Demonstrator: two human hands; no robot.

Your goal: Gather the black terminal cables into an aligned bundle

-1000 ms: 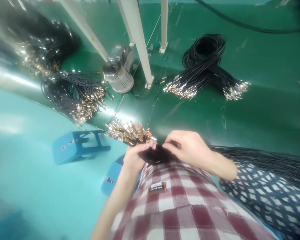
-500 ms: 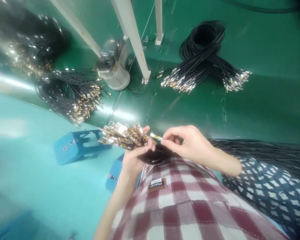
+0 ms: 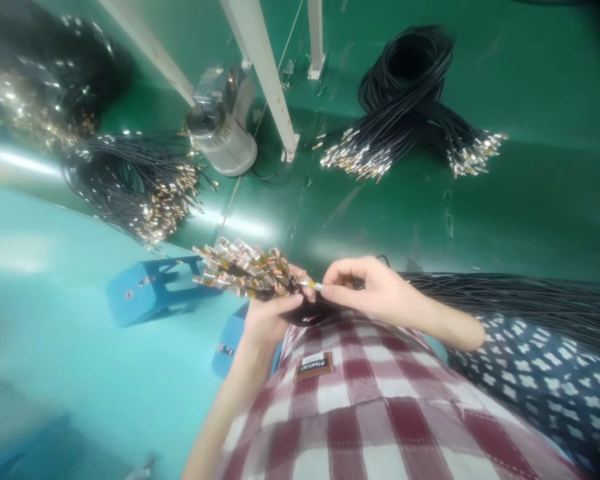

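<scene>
Pinching one metal-tipped cable end (image 3: 311, 284) in front of the checked apron (image 3: 360, 373), the right hand (image 3: 367, 281) has a fingertip grip; the left hand (image 3: 271, 319) wraps around the black cable bundle (image 3: 245, 270), also in front of that apron. A slack left grip could let cables slide and tangle; a hard tug might bend the tip.

on the apron (image 3: 360, 420), a brown patch (image 3: 315, 367) reads "pfashion", upside down in view; smaller print on its white strip (image 3: 312, 359) is illegible.

Black cables (image 3: 505, 293) cropped at right
</scene>
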